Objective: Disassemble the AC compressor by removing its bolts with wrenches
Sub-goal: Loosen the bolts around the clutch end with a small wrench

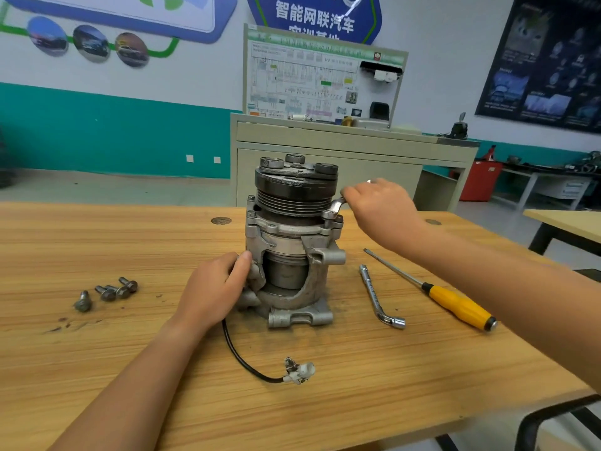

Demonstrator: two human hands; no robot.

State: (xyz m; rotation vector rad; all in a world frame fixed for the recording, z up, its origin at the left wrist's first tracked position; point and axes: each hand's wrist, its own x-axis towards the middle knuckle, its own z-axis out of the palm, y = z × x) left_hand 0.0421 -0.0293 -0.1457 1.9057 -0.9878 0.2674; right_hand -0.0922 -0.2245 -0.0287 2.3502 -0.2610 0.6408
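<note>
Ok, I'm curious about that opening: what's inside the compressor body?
Through the opening in the wall of the compressor a grey cylinder shows inside. Whatever lies around and behind it is hidden by the wall.

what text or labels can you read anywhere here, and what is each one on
"智能网联汽车": on the blue wall sign; the line beneath is half hidden, unreadable.
"HV": on the wiring diagram board; its other print is too small.
Dark poster: text blurred, unreadable.
L-shaped socket wrench: faint marking on the shank, unreadable.
</note>
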